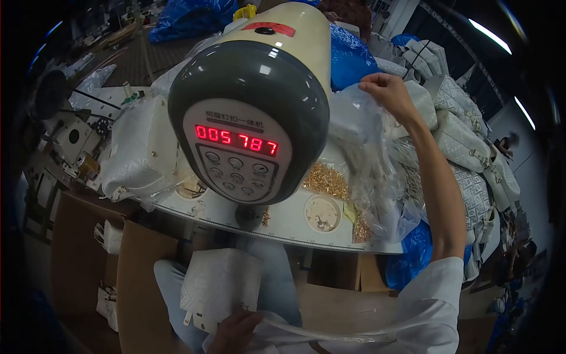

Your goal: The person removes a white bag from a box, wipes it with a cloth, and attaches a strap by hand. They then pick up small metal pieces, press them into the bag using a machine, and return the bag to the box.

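Toward the upper right of the frame, the right hand (pixel 386 91) is raised with the arm stretched up and away, its fingers pinched shut on the top edge of a clear plastic bag (pixel 368 159) that hangs crinkled and slack down to the table. At the bottom centre, the left hand (pixel 236 331) sits low over the lap, fingers curled against the lower edge of a white quilted bag piece (pixel 218 283); how firmly it grips cannot be told. Between them, the white table (pixel 295 227) carries a loose heap of small brass rivets (pixel 326 180) and a shallow round dish (pixel 322 213) holding a few specks of metal. Above, filling the centre, stands a cream and grey machine head (pixel 259 100), rounded and glossy, its red display reading 005787. Pale quilted handbags (pixel 466 141) pile at the right edge.
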